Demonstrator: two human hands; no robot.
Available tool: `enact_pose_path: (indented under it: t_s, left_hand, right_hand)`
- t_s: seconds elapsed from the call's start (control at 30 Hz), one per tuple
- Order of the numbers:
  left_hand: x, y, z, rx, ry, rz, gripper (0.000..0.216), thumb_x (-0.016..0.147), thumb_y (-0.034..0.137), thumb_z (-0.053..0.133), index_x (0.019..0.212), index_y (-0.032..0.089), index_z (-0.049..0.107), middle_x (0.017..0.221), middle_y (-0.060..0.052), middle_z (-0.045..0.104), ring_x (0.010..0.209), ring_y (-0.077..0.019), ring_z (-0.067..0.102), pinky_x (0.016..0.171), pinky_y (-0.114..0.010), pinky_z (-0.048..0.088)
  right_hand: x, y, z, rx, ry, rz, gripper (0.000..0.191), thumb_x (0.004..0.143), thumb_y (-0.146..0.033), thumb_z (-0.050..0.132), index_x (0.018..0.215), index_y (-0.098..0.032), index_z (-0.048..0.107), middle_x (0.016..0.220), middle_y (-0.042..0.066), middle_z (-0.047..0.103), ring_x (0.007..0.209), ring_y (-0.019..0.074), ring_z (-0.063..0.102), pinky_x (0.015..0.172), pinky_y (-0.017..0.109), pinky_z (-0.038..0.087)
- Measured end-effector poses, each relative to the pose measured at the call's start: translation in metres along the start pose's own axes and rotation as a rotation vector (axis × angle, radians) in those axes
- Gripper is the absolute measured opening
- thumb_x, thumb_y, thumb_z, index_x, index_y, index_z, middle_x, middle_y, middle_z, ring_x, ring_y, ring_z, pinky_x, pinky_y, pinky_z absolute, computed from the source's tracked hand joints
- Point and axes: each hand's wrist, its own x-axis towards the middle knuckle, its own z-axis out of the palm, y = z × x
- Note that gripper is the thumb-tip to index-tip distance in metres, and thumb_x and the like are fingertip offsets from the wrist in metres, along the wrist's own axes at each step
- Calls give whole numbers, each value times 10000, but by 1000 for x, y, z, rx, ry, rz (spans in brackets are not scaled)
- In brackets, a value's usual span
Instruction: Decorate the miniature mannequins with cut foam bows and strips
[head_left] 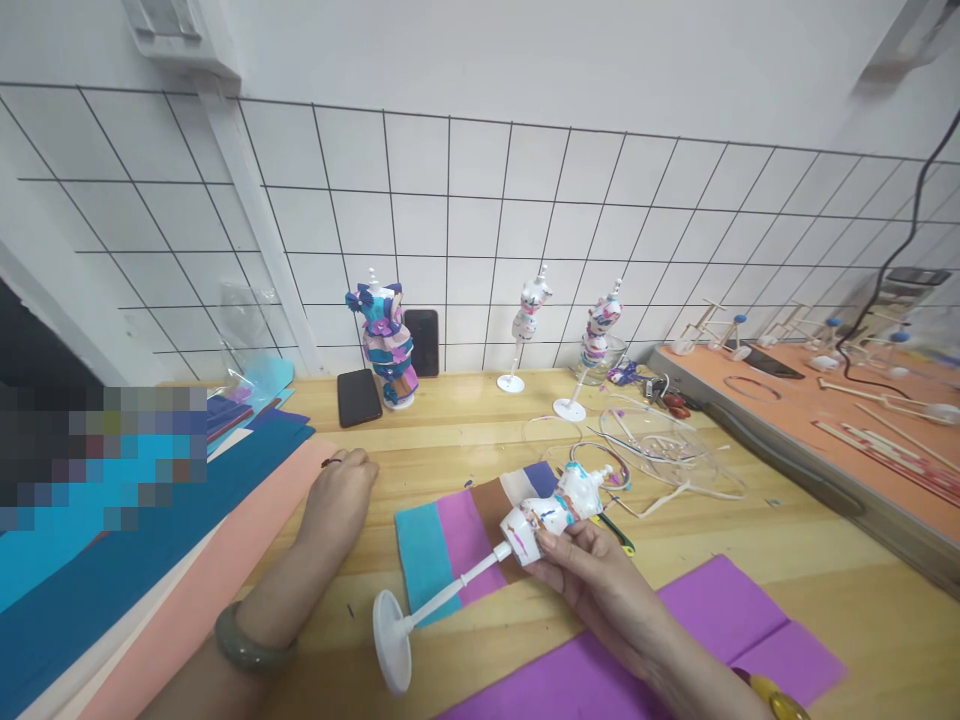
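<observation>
My right hand [589, 570] is closed around the torso of a small white mannequin [551, 512] smeared with paint. The mannequin lies tilted, its stand rod and round base [392, 640] pointing toward me at lower left. It hovers over a strip of coloured felt pieces [450, 540] in teal, pink, brown, white and purple. My left hand [341, 490] rests on the wooden table [465, 430] with fingers curled, near the edge of a peach sheet [217, 580]. Whether it holds anything is hidden. A green bangle sits on that wrist.
Blue, teal and peach sheets are stacked at left. A purple sheet [697, 620] lies under my right arm. Three mannequins stand by the wire-grid wall, one dressed [388, 345], beside two phones [358, 396]. Clear plastic lids [660, 440] and scraps lie at right; an orange table [825, 420] holds stick models.
</observation>
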Motion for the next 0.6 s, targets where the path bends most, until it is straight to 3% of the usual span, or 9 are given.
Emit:
enact_pose_path:
  t_s: [0.2,0.37,0.6]
  left_hand:
    - [-1,7,5,134,-31,95,320,759,-1,364,754,132,655,864,-113,613,904,-248,510,728,-326,372]
    - [-9,25,9,228,-21,89,352,745,-53,340,787,73,666,827,-181,622,849,-268,548,739,-362,383]
    - [-15,37,12,195,1,90,353,749,-57,333,829,48,660,754,-214,651,760,-280,583,698,-377,385]
  right_hand:
    - [-2,-1,2,4,-2,-6,176,702,-225,734,856,-145,708,836,61,713,787,157,653,796,286,511]
    - [-1,-1,3,-22,-8,-3,230,689,-254,743,882,-136,704,854,75,712,805,172,653,811,301,504]
    - [0,3,-1,-17,37,-11,219,665,-249,760,852,-150,703,853,62,704,805,179,652,807,319,505]
